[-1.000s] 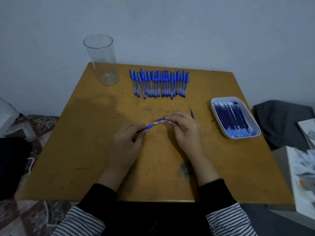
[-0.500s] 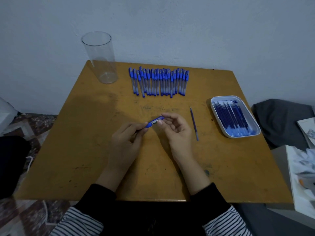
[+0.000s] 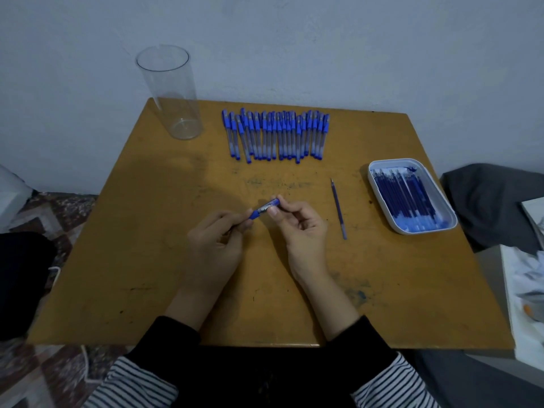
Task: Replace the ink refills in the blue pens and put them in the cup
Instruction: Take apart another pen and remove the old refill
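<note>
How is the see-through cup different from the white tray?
The cup is tall and clear; the tray is low and white. The cup holds nothing, while the tray is full of blue refills. Both sit on the table, the cup at the far left corner, the tray near the right edge.

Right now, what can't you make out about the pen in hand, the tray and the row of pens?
Head view: the left hand covers most of the pen that the right hand pinches; whether a refill sits inside is hidden.
Head view: refills in the tray overlap in dim light; no count possible.
Head view: the row of pens is too small to tell which hold refills.
</note>
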